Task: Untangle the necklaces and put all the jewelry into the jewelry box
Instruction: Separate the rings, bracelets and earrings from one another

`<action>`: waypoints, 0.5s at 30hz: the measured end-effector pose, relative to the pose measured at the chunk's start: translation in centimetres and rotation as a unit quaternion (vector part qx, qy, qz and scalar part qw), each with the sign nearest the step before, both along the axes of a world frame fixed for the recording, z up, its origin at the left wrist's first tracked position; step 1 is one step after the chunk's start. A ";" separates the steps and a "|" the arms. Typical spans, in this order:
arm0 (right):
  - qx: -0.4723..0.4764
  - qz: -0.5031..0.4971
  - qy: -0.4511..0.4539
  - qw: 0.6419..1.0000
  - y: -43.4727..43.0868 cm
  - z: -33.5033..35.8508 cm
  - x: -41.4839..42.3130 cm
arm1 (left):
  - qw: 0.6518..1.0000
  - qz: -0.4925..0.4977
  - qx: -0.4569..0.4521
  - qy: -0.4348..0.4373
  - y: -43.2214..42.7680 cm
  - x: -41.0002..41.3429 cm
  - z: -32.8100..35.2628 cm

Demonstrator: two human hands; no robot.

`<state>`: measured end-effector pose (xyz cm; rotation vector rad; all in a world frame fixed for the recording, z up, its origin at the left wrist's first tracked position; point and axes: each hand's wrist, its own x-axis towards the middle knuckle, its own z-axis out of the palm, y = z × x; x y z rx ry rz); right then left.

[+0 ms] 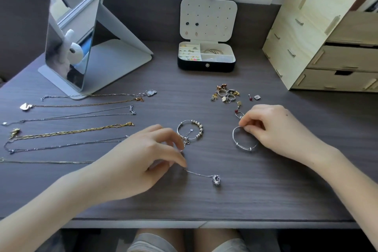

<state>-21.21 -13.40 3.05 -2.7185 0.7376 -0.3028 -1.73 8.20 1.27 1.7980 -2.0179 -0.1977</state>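
Left hand (143,155) pinches charm chain (215,180). Right hand (274,129) pinches bangle (238,145), 2 o'clock. Necklaces (69,131) look untangled; next, carry pieces to jewelry box (192,65), 12 o'clock.

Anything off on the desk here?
Nothing damaged or spilled. Only mess: earrings and rings heaped loose, short of the open jewelry box. Necklaces lie straightened in rows at left. Left hand pinches a pendant chain, right hand a silver bangle.

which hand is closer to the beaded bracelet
Left. The left hand sits right beside the beaded bracelet, pinching a thin chain; the right hand is farther right, pinching the plain bangle.
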 end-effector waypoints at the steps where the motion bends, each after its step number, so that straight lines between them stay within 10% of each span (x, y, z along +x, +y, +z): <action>1: -0.017 -0.003 0.010 1.000 -0.1 -0.2 0.2 | 1.000 0.018 -0.002 0.008 -0.1 0.2 0.1; 15: -0.115 0.201 -0.097 0.968 3.5 -1.5 6.2 | 0.964 0.196 0.081 0.158 -4.9 1.2 2.6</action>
